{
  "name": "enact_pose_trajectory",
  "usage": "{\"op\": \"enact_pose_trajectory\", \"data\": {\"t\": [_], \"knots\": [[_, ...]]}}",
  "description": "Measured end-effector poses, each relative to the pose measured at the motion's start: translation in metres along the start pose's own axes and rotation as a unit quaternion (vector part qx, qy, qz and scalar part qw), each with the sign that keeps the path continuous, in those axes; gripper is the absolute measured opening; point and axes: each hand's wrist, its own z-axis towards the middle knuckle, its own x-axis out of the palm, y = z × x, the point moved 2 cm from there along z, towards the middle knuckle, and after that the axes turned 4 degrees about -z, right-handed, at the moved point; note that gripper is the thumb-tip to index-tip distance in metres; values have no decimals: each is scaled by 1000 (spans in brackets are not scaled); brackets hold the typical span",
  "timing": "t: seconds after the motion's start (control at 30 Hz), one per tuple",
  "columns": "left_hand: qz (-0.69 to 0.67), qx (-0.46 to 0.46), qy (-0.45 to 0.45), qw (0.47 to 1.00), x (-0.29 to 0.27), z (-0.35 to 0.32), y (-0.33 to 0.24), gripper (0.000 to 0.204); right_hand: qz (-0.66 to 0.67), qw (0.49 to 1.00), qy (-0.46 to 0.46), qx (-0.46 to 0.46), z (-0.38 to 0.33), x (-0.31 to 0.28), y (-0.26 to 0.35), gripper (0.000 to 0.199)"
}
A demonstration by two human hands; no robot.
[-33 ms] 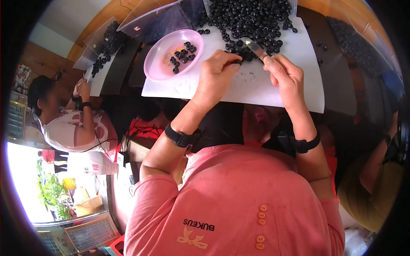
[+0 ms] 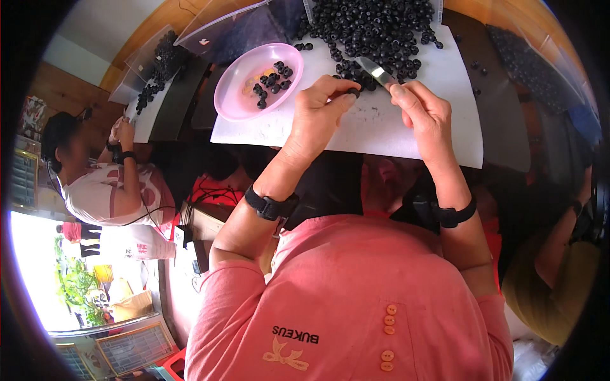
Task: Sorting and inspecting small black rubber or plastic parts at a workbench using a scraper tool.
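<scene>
Hands at white board (image 2: 406,127): small dark round piece (image 2: 352,93) pinched, knife (image 2: 376,71) at its side
Left hand (image 2: 318,114): thumb and forefinger pressed onto the dark piece at the board's middle, just below the heap of like pieces (image 2: 381,32); wrist bent forward, forearm rising from the lower edge, black band on the wrist. Right hand (image 2: 426,114): fingers closed round the knife's handle, forefinger laid along the top, bright blade slanting up and left, tip near the pinched piece. Pink bowl (image 2: 238,95), left of the hands, holds a few dark pieces. Advice, as judgement: keep the pinch low and firm, fingertips clear of the edge, short cuts with the blade, piece steadied against the board
</scene>
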Motion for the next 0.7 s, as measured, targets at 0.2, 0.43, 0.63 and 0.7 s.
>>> {"op": "enact_pose_trajectory", "data": {"t": [0.2, 0.43, 0.63, 0.7], "knots": [[-225, -51, 22, 973, 2, -8, 2, 20, -112, 993, 16, -20, 2, 6, 5, 35], [-316, -60, 37, 946, 3, -6, 6, 12, -195, 979, 40, -38, 2, 6, 6, 37], [-300, -51, 39, 952, 6, -6, 5, 9, -205, 977, 46, -36, 4, 5, 3, 38], [-279, -44, 38, 959, 5, -6, 6, 9, -206, 977, 49, -34, 4, 5, 4, 38]]}}
